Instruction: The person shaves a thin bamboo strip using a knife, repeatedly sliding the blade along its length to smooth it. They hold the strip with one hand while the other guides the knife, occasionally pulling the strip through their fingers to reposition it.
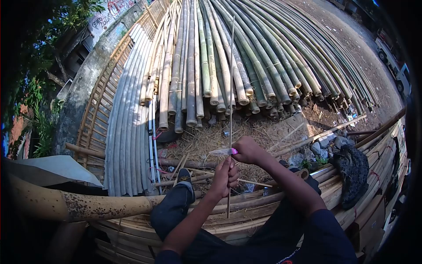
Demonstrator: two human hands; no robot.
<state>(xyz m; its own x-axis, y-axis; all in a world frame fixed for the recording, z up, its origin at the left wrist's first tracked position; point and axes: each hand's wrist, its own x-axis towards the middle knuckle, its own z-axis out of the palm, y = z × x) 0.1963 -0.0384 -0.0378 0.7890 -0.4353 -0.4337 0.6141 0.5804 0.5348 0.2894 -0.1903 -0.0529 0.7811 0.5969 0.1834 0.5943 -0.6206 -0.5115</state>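
Two hands full | left hand (225,178): thin stick (231,88), long axis fore-aft through fist | right hand (248,150): knife (220,152), blade crosswise at stick, just beyond left

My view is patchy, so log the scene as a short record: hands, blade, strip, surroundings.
left hand: closed around the thin strip
right hand: grips the pink-handled knife
blade position: across the strip, just above the left hand; contact cannot be told
strip pose: roughly upright in view, extending above and below the left hand
ahead: stacked bamboo poles
left side: corrugated sheets beside the poles
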